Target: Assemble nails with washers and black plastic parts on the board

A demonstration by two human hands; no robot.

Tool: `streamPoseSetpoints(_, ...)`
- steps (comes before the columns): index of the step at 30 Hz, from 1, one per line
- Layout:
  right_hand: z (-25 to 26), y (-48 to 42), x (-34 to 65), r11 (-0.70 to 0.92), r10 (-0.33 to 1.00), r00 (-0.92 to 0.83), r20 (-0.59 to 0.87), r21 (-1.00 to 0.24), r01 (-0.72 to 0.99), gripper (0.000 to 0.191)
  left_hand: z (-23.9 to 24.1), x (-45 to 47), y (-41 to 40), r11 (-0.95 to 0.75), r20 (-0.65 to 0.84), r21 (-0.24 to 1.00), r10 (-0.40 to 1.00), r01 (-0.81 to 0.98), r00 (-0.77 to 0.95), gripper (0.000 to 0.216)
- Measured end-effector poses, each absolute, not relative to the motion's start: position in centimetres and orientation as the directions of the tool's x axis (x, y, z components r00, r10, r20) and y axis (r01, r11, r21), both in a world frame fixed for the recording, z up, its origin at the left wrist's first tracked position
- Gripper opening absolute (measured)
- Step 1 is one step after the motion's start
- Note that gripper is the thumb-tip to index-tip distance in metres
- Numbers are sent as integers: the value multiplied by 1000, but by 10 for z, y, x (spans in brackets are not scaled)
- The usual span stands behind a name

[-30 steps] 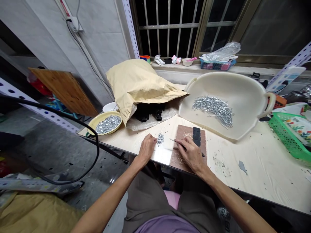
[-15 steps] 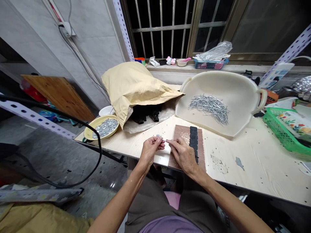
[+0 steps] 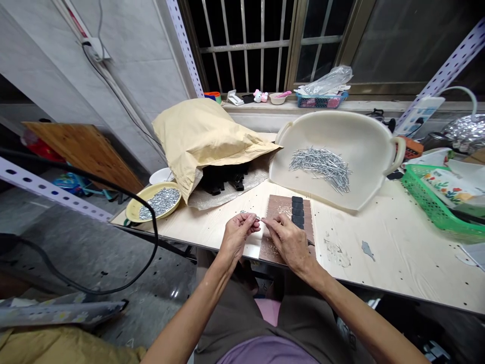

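Observation:
My left hand (image 3: 238, 233) and my right hand (image 3: 288, 239) meet fingertip to fingertip over the table's near edge. My right hand pinches a thin metal pin (image 3: 261, 219); my left hand pinches a tiny silver part against its tip. Under my right hand lies a brown board (image 3: 282, 206) with a column of black pads (image 3: 297, 212). A little heap of small silver parts (image 3: 243, 212) shows just beyond my left fingers.
A cream tray (image 3: 364, 146) holds a pile of long pins (image 3: 321, 165). A tan bag (image 3: 204, 134) covers black parts (image 3: 224, 180). A yellow dish (image 3: 133, 211) of silver bits sits at the left. A green basket (image 3: 435, 207) stands at the right.
My left hand rose off the small silver heap with a part and came to my right hand, which lifted the pin off the board. The camera view shifted a little.

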State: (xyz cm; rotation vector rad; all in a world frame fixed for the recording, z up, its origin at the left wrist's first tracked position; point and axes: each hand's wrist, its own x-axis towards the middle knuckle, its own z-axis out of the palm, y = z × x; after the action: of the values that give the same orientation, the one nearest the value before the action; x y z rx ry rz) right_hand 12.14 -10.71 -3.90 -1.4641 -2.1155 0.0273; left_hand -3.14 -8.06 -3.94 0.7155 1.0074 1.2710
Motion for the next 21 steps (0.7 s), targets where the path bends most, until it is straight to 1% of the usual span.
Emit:
streamPoseSetpoints(4, -41, -109, 122, 378, 870, -224, 438, -303, 875, 24, -41, -31, -79, 188, -201, 894, 980, -406, 11, 29)
streamPoseSetpoints(8, -42, -110, 124, 348, 867, -195, 459, -277, 896, 23, -43, -30, -78, 186, -186, 919, 982, -348, 33, 31)
streamPoseSetpoints(11, -41, -111, 126, 346, 853, -210, 477, -217, 913, 24, -45, -28, -78, 137, -137, 959, 990, -250, 17, 29)
streamPoseSetpoints(14, -41, -111, 130, 361, 823, -248, 511, -134, 923, 21, -46, -27, -78, 80, -81, 988, 997, -131, -3, 26)
streamPoseSetpoints(17, -42, -109, 134, 374, 782, -281, 557, -57, 926, 18, -48, -27, -78, 63, -62, 996, 998, -67, 17, 26)
streamPoseSetpoints(19, -43, -108, 136, 377, 768, -290, 571, -36, 926, 20, -49, -27, -77, 61, -59, 997, 998, -51, 34, 26)
streamPoseSetpoints(21, -43, -108, 138, 379, 774, -292, 561, -41, 925, 23, -49, -27, -77, 55, -54, 998, 998, -37, 39, 26)
